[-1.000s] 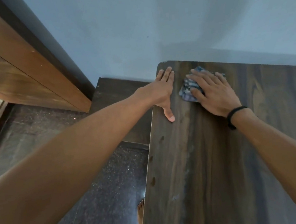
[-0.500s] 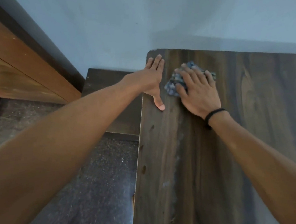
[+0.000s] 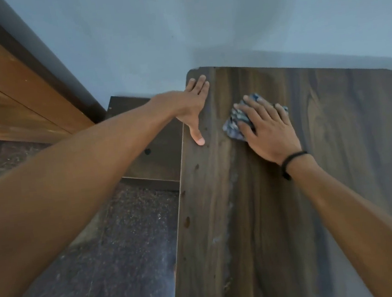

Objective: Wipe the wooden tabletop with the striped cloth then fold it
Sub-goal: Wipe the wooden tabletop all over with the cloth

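The head camera looks down on a dark brown wood-grain surface (image 3: 338, 181) set against a pale blue wall (image 3: 201, 26), with its near end and right side cut off by the frame. The left hand (image 3: 191, 105) lies flat at the far left corner, its fingers (image 3: 199, 85) straight and close together and the thumb stretched along the edge. The right hand (image 3: 268, 131) presses on the crumpled blue-and-grey striped cloth (image 3: 234, 122), fingers (image 3: 256, 108) straight and slightly spread. The cloth lies on the surface near the left hand without touching it. It is mostly hidden under the palm (only its left side and a strip past the fingertips show). A thin black wristband (image 3: 290, 162) circles the right wrist. A pale streak (image 3: 230, 207), perhaps dust, runs down the wood. The left forearm hides part of the speckled dark floor (image 3: 129, 264) and of a lower dark board (image 3: 157, 157).
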